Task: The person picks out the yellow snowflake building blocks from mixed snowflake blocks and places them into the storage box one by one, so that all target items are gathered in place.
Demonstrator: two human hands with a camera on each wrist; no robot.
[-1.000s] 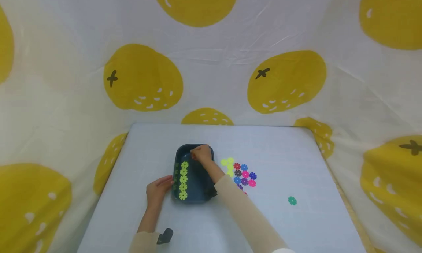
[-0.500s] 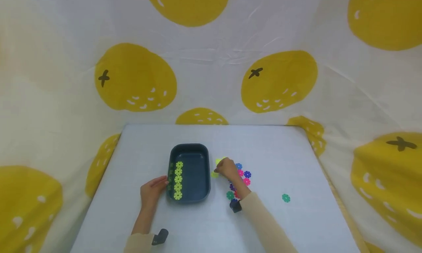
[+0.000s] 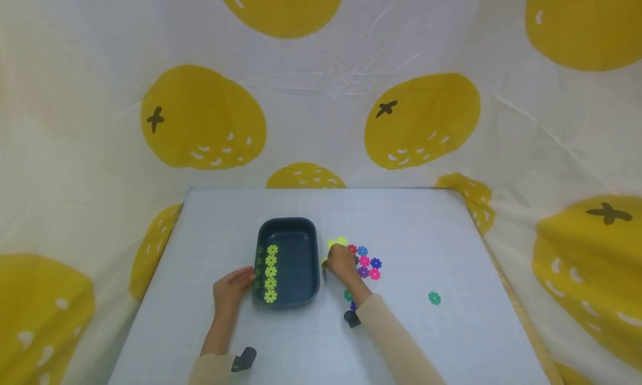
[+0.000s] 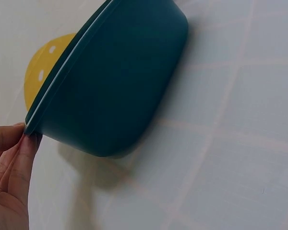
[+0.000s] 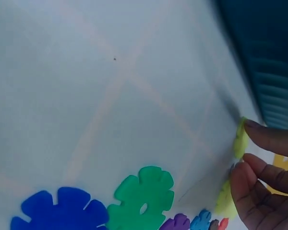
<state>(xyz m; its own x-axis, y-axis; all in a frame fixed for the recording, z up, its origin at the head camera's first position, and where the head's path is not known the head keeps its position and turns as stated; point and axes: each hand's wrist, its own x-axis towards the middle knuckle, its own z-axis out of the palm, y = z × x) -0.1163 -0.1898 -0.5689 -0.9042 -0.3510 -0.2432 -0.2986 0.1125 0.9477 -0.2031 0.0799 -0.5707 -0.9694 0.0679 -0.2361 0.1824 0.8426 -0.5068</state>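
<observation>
A dark teal rectangular tray [image 3: 296,293] stands on the table, with a column of yellow-green flower-shaped plastic discs [image 3: 271,271] along its left side. My left hand [image 3: 233,287] pinches the tray's left rim between thumb and fingers, seen close up on the tray wall [image 4: 110,81] in the left wrist view. Just right of the tray, my right hand [image 3: 343,262] pinches a yellow flower disc [image 5: 240,139] by its edges with thumb and forefinger. Other yellow discs [image 3: 341,240] lie beside it, one of them partly behind the fingers.
Flower discs in red, blue, pink and purple [image 3: 363,272] lie in a cluster under and right of my right hand. Near the right wrist are a green disc [image 5: 146,191] and a blue one [image 5: 62,211]. A lone green disc [image 3: 434,298] lies farther right.
My right hand has left the inside of the tray, moved right and down to the yellow discs, and taken hold of one. The left hand has stayed at the rim.
</observation>
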